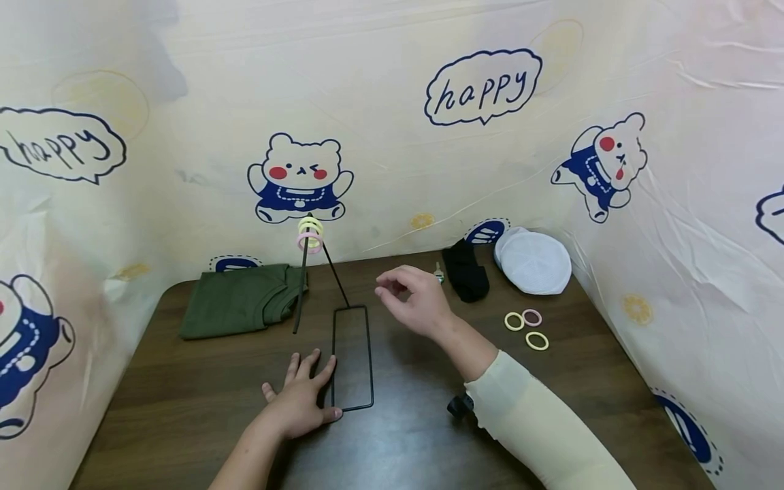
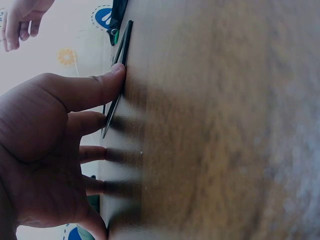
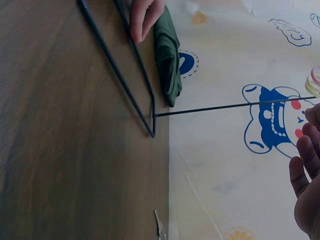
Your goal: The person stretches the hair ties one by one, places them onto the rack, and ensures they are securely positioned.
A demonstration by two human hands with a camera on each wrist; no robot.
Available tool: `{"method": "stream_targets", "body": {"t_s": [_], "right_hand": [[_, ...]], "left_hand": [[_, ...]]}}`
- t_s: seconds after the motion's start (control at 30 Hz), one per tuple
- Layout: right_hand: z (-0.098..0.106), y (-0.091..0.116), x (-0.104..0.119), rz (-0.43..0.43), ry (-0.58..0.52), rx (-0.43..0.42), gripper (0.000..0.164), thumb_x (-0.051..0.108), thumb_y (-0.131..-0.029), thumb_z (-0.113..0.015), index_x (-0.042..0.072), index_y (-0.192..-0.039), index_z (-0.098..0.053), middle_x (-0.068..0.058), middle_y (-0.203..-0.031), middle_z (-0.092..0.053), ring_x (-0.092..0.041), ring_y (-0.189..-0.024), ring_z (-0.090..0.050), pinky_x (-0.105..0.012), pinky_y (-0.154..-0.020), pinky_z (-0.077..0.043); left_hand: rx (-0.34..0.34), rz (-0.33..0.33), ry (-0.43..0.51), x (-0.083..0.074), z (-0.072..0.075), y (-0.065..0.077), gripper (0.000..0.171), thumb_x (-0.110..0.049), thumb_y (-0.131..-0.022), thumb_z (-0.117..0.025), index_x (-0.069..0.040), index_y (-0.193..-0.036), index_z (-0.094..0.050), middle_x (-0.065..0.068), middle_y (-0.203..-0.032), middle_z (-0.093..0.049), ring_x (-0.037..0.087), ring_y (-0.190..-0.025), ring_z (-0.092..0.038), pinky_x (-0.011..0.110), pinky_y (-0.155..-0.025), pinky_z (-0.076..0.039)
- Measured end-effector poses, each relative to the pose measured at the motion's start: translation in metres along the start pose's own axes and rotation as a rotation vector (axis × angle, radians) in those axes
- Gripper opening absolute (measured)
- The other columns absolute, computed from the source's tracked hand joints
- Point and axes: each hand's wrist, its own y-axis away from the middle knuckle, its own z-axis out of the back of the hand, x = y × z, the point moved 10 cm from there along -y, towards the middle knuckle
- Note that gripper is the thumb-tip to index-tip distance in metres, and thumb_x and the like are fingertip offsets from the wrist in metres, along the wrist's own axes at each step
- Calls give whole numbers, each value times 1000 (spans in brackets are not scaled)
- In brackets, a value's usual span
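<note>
A thin black wire stand has a rectangular base (image 1: 370, 357) flat on the table. From the base's far end a post (image 1: 334, 272) rises, and a second bar (image 1: 301, 286) runs from its top. Yellow rings (image 1: 310, 219) and a pink ring (image 1: 309, 252) hang near the top. My left hand (image 1: 298, 408), fingers spread, rests at the base's left side; its thumb (image 2: 102, 90) touches the wire. Right of the post, my right hand (image 1: 416, 299) hovers over the table with thumb and fingers loosely bent and nothing visible between them.
A folded dark green garment (image 1: 229, 303) lies back left. Toward the back right are a key (image 1: 438, 273), a black cloth (image 1: 467, 272) and a white cap (image 1: 539, 265). Two yellow rings (image 1: 529, 335) and a pink ring (image 1: 540, 317) lie before the cap. Printed fabric walls (image 1: 392, 136) border the table.
</note>
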Motion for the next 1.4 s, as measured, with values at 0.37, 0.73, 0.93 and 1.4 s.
{"method": "stream_targets", "body": {"t_s": [0.37,0.73,0.93,1.4], "right_hand": [[25,29,-17,-23,28,-2,9,9,-92,-79,8,-101,-78,1,-96,-75,-8,-81,-67,-25,-75,-60],[48,66,-41,-79,65,-32,8,7,-89,-81,6,-96,-78,3,-90,-73,-9,-77,-66,-27,-71,-59],[62,90,-55,-151,113,2,10,6,-88,-82,7,-97,-77,6,-89,-71,-7,-79,-66,-33,-70,-60],[89,127,-77,-244,209,70,16,7,-86,-85,9,-100,-78,8,-91,-72,-8,-80,-67,-34,-72,-60]], "left_hand": [[14,7,11,0,0,1,98,-51,-85,-83,-27,-165,-31,12,-173,-9,49,-156,8,93,-94,5],[13,8,13,3,1,3,98,-52,-85,-82,-27,-165,-31,12,-173,-9,49,-155,9,93,-94,5],[20,-5,-11,0,-1,1,99,-58,-86,-79,-29,-166,-29,11,-174,-8,48,-156,7,93,-95,4],[-3,-1,-17,1,-1,-3,96,-66,-88,-72,-31,-165,-29,10,-174,-8,47,-156,9,93,-95,4]]}}
